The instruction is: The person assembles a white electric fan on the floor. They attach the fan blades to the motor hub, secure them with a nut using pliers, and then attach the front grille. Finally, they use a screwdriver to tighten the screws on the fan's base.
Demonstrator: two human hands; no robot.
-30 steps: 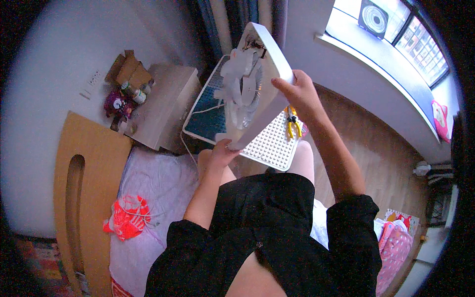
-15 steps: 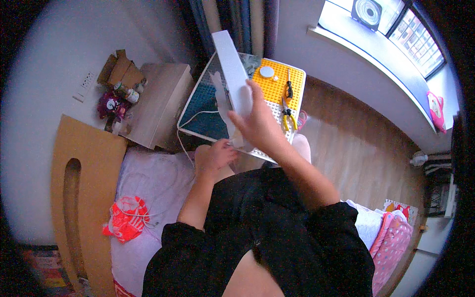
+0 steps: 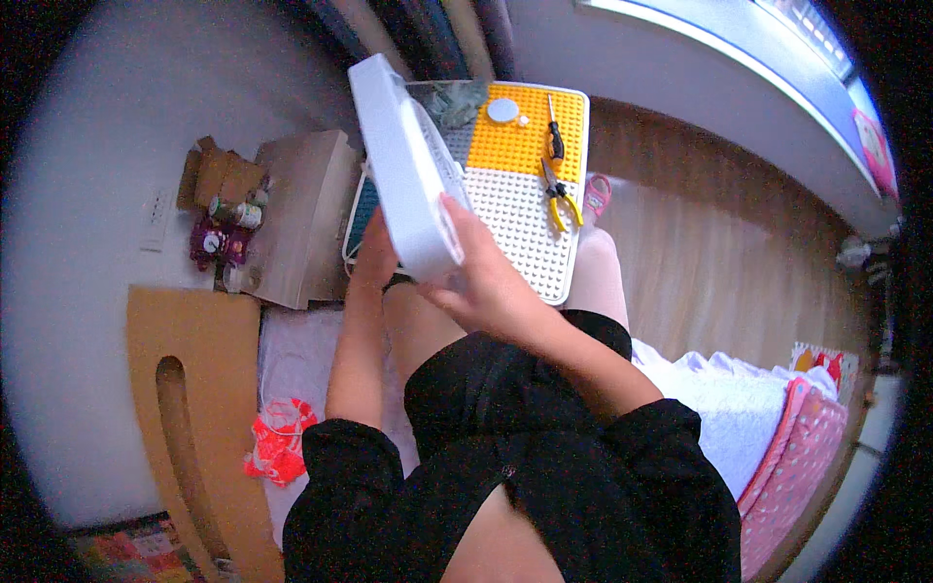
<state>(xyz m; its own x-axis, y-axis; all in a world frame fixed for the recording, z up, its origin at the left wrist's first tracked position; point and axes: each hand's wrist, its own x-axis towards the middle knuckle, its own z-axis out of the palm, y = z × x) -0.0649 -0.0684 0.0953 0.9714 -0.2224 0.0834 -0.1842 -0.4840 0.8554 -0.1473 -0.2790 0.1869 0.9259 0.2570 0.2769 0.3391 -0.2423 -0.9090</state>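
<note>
A studded building-brick table (image 3: 515,209) stands on a wood-grain floor (image 3: 700,272). A white box-shaped housing (image 3: 408,185) is tilted above the table's left side. The right hand (image 3: 481,282) is partly closed on the housing's lower edge. The left hand (image 3: 377,251) is at its left side, fingers hidden; its grip cannot be determined. Yellow-handled pliers (image 3: 555,190) and a screwdriver (image 3: 556,143) lie toward the table's right edge.

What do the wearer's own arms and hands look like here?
Loose black fabric sleeves end near the elbows, leaving the forearms bare. The right hand wears no visible glove, watch or bracelet. The left hand, partly hidden, also looks ungloved.
</note>
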